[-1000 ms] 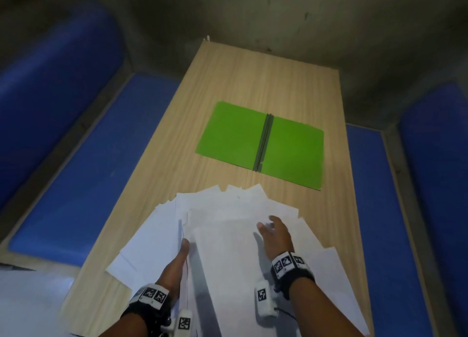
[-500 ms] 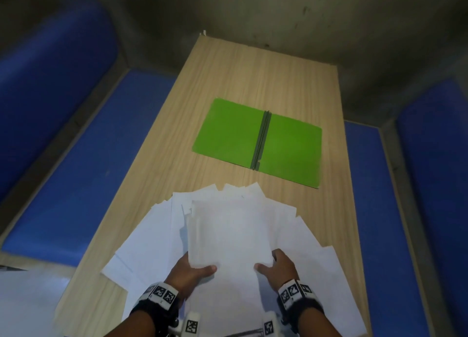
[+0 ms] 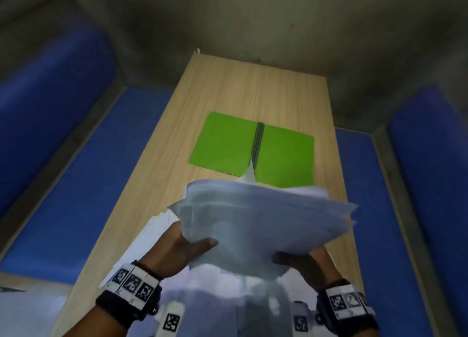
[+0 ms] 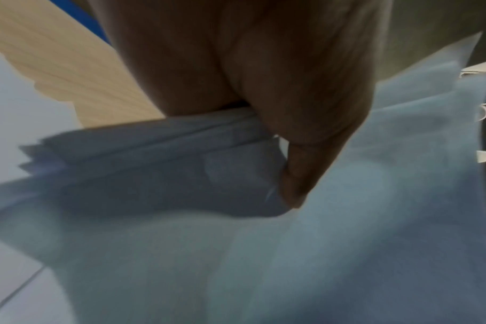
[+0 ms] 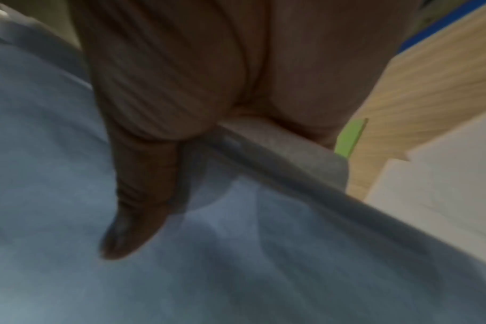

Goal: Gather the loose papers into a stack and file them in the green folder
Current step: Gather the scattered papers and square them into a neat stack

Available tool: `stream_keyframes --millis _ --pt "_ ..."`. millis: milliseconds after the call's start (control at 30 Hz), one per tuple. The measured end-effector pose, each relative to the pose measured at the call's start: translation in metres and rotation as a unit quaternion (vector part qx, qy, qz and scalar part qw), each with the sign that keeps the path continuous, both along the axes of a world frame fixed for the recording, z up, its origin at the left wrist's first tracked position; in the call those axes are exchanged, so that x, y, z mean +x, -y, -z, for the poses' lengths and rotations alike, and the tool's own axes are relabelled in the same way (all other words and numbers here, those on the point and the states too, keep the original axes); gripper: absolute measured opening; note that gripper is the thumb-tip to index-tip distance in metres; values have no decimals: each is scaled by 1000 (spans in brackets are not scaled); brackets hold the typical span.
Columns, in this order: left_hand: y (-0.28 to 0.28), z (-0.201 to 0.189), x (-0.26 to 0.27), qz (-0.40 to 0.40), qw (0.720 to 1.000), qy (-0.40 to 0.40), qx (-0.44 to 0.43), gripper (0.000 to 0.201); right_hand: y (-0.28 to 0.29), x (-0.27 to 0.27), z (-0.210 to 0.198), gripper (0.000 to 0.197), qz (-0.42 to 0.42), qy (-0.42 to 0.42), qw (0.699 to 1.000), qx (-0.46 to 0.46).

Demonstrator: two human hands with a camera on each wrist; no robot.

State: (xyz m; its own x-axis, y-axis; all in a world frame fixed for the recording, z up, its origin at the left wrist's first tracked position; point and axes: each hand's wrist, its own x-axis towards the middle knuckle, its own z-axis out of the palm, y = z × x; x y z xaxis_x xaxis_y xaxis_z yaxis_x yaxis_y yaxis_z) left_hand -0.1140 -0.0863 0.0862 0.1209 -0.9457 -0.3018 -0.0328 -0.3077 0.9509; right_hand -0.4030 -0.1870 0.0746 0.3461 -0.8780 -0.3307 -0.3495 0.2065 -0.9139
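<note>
A thick bundle of white papers (image 3: 258, 217) is lifted off the table, blurred by motion. My left hand (image 3: 187, 245) grips its near left edge, thumb on top, and my right hand (image 3: 301, 258) grips the near right edge the same way. The left wrist view shows the thumb pressed on the paper stack (image 4: 181, 140); the right wrist view shows the thumb on the sheets (image 5: 236, 241). The green folder (image 3: 228, 144) lies open and flat on the table beyond the bundle, dark spine in the middle. A few loose sheets (image 3: 152, 238) remain on the table under my hands.
The long wooden table (image 3: 253, 88) runs away from me to a grey wall. Blue padded benches (image 3: 76, 184) flank it on both sides. A sliver of the folder (image 5: 350, 138) shows in the right wrist view.
Both hands went from flattening the spread sheets to gripping the near edge, then raised the gathered bundle off the table toward the folder.
</note>
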Motion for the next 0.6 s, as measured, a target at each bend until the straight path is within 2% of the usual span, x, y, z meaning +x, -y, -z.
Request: stream_keyframes --millis 67,200,300,433,500,600 --pt "6 2 -4 -2 1000 17 -16 18 1 2 -16 43 -22 -19 998 -50" --pt "10 22 -21 4 999 40 -2 27 -4 4 5 38 -4 -42 998 -53" --pt "10 39 -31 -50 999 6 -7 39 -16 10 29 57 11 -35 999 -20" --pt "16 40 -38 -88 996 -10 -8 44 -19 20 39 47 99 -16 994 -49" --pt "15 40 -35 -79 997 0 3 46 -22 19 34 56 130 7 990 -48" --pt "10 42 -28 -60 997 39 24 38 -25 13 32 63 127 7 990 -64"
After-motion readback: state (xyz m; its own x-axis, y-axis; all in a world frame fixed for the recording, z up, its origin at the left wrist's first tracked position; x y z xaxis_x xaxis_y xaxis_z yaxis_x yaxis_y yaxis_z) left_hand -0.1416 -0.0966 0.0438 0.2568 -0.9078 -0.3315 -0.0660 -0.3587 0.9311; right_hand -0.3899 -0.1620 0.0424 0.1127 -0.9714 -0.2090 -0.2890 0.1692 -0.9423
